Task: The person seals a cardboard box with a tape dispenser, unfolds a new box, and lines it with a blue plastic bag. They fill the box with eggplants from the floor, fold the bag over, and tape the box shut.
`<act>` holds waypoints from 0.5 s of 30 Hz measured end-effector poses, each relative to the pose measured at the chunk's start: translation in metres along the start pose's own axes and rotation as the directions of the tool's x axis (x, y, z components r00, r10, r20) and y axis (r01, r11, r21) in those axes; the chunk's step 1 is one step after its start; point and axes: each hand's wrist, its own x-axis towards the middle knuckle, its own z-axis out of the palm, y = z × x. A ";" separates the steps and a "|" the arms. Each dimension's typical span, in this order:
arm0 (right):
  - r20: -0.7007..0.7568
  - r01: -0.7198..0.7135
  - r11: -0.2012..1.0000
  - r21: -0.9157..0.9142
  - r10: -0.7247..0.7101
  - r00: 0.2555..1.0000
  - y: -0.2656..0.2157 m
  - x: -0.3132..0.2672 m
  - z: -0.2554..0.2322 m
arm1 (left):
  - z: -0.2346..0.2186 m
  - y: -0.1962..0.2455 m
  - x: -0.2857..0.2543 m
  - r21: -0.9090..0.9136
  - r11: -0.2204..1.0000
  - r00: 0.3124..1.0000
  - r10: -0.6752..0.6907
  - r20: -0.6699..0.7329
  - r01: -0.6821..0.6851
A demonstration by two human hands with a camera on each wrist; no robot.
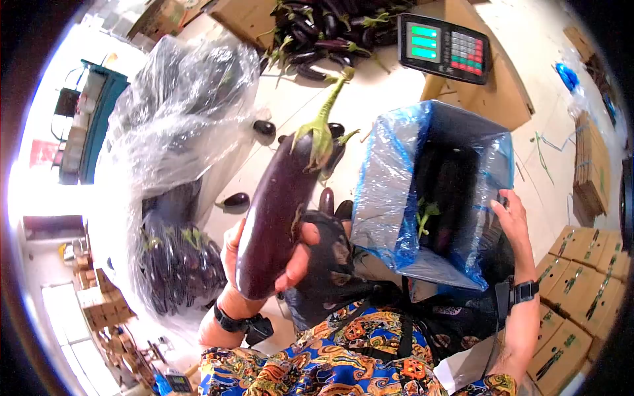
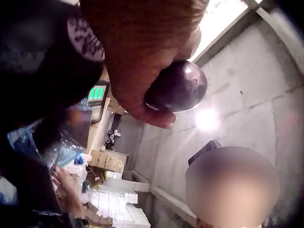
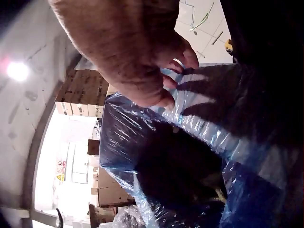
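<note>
In the head view my left hand (image 1: 296, 265) grips a large, glossy purple eggplant (image 1: 274, 208) round its body, its green stem pointing up and away. The left wrist view shows the rounded end of this eggplant (image 2: 183, 88) beyond my fingers. My right hand (image 1: 514, 221) is at the right rim of a box (image 1: 389, 178) lined with blue-tinted clear plastic. In the right wrist view its thumb and fingers are parted close over the plastic liner (image 3: 209, 128), casting separate finger shadows. Inside the dark box, a green eggplant stem (image 1: 428, 214) shows against dark purple.
A pile of eggplants (image 1: 330, 26) lies at the far side, with loose ones (image 1: 234, 200) on the floor. A lit digital scale (image 1: 444, 47) stands behind the box. At left is a clear plastic bag (image 1: 178, 99) around more eggplants; cartons (image 1: 574, 277) are stacked at right.
</note>
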 end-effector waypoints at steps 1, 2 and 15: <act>-0.010 0.010 1.000 0.021 -0.009 1.000 -0.006 -0.002 -0.001 | 0.008 -0.007 0.004 -0.028 1.000 1.000 -0.012 -0.023 0.011; -0.017 0.020 0.999 0.038 -0.019 1.000 -0.010 -0.004 -0.004 | 0.017 -0.014 0.008 -0.057 0.998 0.999 -0.024 -0.046 0.022; -0.032 0.159 0.985 0.069 -0.157 0.987 -0.014 -0.012 -0.008 | 0.002 -0.076 0.041 -0.186 0.951 0.940 -0.188 0.283 0.246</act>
